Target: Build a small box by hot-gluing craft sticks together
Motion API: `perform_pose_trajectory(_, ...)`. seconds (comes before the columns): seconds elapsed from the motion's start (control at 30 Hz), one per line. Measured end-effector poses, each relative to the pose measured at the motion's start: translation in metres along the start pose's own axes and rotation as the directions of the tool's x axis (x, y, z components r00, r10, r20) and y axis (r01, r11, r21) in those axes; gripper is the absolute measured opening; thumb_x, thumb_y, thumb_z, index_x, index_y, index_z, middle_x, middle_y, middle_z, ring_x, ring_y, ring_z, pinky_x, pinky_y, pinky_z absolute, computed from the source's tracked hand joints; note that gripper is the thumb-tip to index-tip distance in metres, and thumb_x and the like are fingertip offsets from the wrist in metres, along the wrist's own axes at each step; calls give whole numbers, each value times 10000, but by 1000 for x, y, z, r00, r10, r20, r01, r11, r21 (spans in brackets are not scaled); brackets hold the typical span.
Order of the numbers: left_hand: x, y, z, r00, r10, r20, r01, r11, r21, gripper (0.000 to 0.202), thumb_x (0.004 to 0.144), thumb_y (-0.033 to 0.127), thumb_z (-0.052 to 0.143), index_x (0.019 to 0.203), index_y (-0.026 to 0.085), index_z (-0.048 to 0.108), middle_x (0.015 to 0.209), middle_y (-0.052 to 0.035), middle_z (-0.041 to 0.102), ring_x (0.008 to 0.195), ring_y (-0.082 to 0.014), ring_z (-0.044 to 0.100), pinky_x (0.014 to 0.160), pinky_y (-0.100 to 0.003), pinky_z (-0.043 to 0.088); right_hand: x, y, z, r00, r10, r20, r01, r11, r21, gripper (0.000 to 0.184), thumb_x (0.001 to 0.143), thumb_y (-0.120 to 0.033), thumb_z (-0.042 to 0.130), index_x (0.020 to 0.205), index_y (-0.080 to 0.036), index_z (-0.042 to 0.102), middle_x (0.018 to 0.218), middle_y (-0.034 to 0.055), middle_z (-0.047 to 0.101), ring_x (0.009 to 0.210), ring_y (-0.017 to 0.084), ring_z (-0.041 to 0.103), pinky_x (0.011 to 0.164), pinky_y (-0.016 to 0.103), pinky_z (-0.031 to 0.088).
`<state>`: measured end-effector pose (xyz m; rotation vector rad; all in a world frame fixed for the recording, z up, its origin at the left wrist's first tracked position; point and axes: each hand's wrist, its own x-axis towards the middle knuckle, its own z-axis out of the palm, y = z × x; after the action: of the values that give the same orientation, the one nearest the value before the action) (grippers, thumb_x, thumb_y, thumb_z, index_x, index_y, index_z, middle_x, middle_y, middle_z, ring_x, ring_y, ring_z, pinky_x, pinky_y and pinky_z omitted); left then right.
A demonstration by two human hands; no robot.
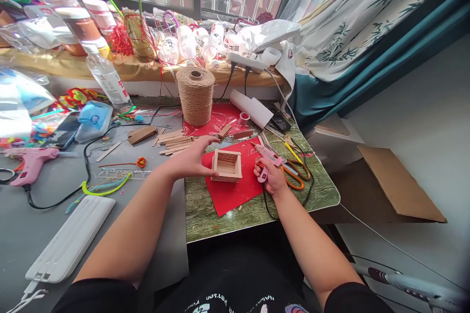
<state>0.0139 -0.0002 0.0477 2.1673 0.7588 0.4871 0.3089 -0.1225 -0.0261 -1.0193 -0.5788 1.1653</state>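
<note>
A small square open box (226,175) of stacked wooden craft sticks stands on a red sheet (224,201). My left hand (189,159) is at the box's left side, thumb and fingers apart in a wide curve. Its thumb tip is at the near left corner; whether it touches the wood, I cannot tell. My right hand (273,176) is closed around the handle of a pink glue gun (270,155), right of the box. The nozzle points up and left, apart from the box. Loose craft sticks (174,142) lie behind my left hand.
Orange-handled scissors (299,176) lie right of my right hand. Behind the box stands a twine spool (196,98). A second pink glue gun (35,164), a white power bank (71,239) and a water bottle (108,80) are on the left. Black cords cross the table.
</note>
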Motion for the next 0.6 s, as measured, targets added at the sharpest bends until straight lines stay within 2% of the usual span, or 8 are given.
perform_pose_trajectory(0.07, -2, 0, 3, 999, 23, 50, -26, 998, 58, 1095, 634, 566, 900, 1556, 312, 366, 1632, -98, 394, 1480, -355, 421, 1211, -493, 390, 0, 0, -1, 1000, 0, 5, 0, 1000, 0, 201, 806, -338, 826, 866, -183, 713, 851, 12, 625, 607, 90, 490, 479, 220, 428)
perform_pose_trajectory(0.17, -3, 0, 6, 996, 1, 84, -8, 997, 82, 1121, 646, 563, 893, 1583, 310, 333, 1640, -103, 387, 1487, -371, 419, 1230, -512, 381, 1, 1, -3, 1000, 10, 12, -10, 1000, 4, 205, 800, -341, 833, 861, -184, 716, 861, 17, 634, 611, 90, 492, 481, 221, 436)
perform_pose_trajectory(0.4, -1, 6, 3, 992, -30, 125, 24, 998, 54, 1019, 682, 523, 875, 1546, 308, 378, 1544, -93, 515, 1431, -336, 493, 1207, -492, 416, 4, 4, -7, 1000, 7, 2, -7, 1000, -6, 205, 805, -348, 829, 859, -186, 715, 819, 7, 627, 595, 94, 506, 480, 231, 437)
perform_pose_trajectory(0.6, 0, 7, 6, 992, -39, 120, 31, 997, 71, 961, 706, 484, 846, 1540, 304, 404, 1582, -86, 484, 1450, -326, 481, 1213, -471, 413, 3, 3, -4, 1000, 16, 10, -16, 1000, 2, 206, 808, -349, 822, 868, -190, 706, 843, 8, 638, 605, 91, 505, 486, 228, 435)
